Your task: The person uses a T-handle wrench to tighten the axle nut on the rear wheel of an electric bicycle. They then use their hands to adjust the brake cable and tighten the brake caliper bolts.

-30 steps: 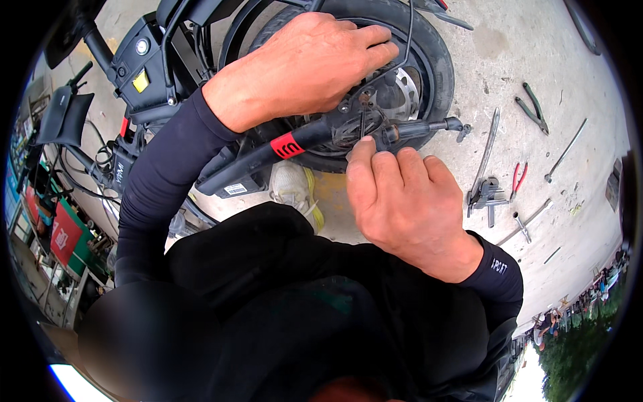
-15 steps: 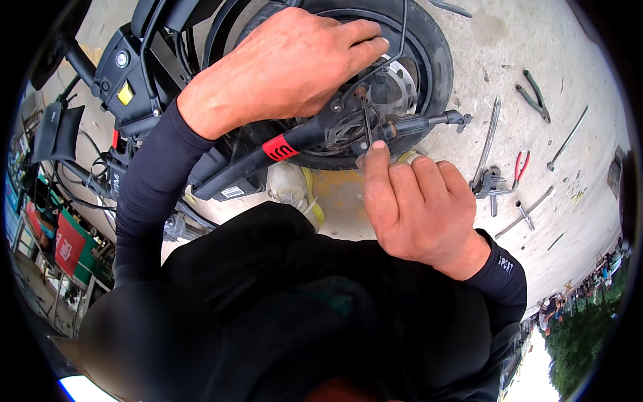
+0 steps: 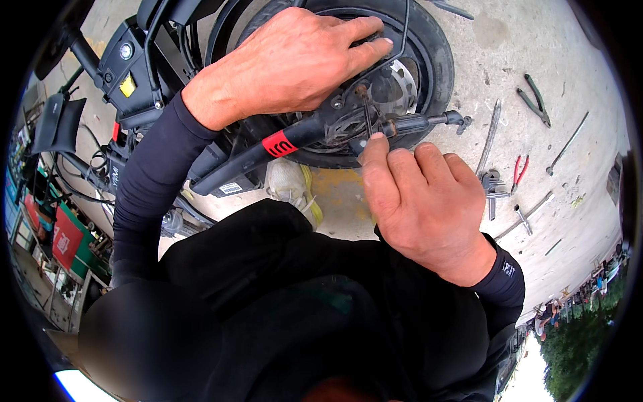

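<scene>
A black wheel (image 3: 439,77) with a metal brake disc (image 3: 405,84) lies in front of me beside a dark frame arm (image 3: 305,136) with a red label. My left hand (image 3: 288,63) reaches across from the left over the wheel, two fingers stretched out near a black cable; its thumb and palm side are hidden. My right hand (image 3: 425,204) is closed round the near end of a slim metal tool (image 3: 368,119). The tool's far end meets a rusty bolt (image 3: 362,90) by the disc; its exact kind is hard to make out. Just right of it sits a dark cylindrical part (image 3: 412,124).
On the concrete at right lie dark-handled pliers (image 3: 534,100), red-handled pliers (image 3: 520,173), a hex key set (image 3: 492,187), a T-shaped wrench (image 3: 524,220) and a long rod (image 3: 568,144). My shoe (image 3: 288,184) is beneath the frame. The vehicle's black body (image 3: 127,74) stands at left.
My right hand has tilted slightly, its wrist lower, still holding the tool at the bolt. My left hand has shifted very little; the view has moved slightly.
</scene>
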The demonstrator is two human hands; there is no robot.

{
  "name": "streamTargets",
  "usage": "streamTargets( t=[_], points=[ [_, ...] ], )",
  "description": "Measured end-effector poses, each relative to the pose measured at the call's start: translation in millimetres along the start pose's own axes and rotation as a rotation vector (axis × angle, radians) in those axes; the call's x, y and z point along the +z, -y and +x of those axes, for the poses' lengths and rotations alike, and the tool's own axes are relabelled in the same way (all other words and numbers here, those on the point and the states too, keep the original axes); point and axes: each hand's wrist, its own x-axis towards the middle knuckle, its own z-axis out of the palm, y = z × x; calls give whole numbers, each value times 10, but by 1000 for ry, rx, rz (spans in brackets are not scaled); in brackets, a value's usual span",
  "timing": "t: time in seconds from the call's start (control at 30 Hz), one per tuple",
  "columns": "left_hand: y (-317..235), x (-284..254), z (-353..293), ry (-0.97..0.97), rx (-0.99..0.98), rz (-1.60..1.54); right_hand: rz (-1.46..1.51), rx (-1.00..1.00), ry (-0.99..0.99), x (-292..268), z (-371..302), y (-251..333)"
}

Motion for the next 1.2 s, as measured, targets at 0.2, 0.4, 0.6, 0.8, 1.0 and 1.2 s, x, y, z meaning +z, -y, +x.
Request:
streamTargets(
  t=[0.2, 0.4, 0.6, 0.8, 1.0, 1.2],
  points=[
    [-38, -32, -9, -50, -25, -74, 80, 106, 10, -41, 153, -108],
    [163, -148, 197, -13, 97, -135, 2, 67, 159, -200, 196, 1],
    [198, -133, 140, -29, 83, -227, -274, -23, 350, -480, 392, 90],
    [200, -145, 155, 25, 84, -226, -185, 227, 425, -434, 512, 290],
    [190, -67, 123, -45, 102, -136, 202, 627, 483, -453, 586, 391],
    [-26, 101, -224, -340, 221, -386, 757, 1130, 555, -555, 717, 232]
  ],
)
